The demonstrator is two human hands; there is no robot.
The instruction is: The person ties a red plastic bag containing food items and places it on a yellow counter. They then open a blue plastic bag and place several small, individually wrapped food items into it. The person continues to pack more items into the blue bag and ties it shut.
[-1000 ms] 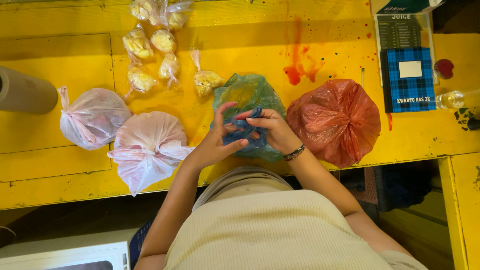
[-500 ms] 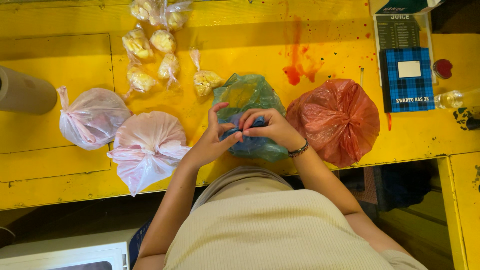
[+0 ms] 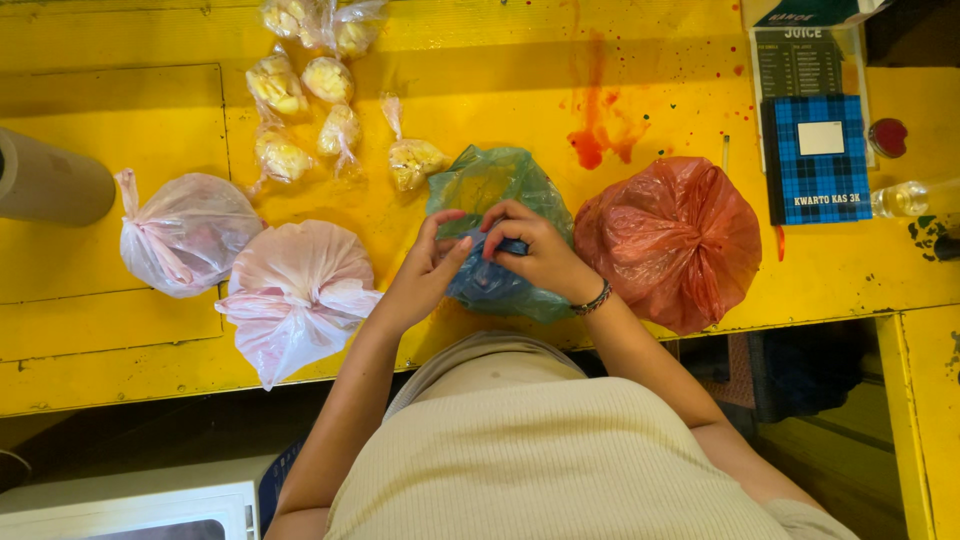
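Since 1 second ago, both hands have shifted from the green bag's (image 3: 490,190) side to its gathered blue neck. The left hand (image 3: 425,275) and right hand (image 3: 535,250) are now pinched shut on that twisted plastic, apparently closing it. The neck sits right between their fingertips, left of the red bag (image 3: 675,235).

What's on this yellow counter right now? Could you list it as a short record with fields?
Surface: yellow table with red stains
Left hand: touching the green bag
Right hand: pinching the green bag's blue part
Beside it: red bag, two pink bags
Farther back: small clear bags of yellow food
Right side: blue checked notebook
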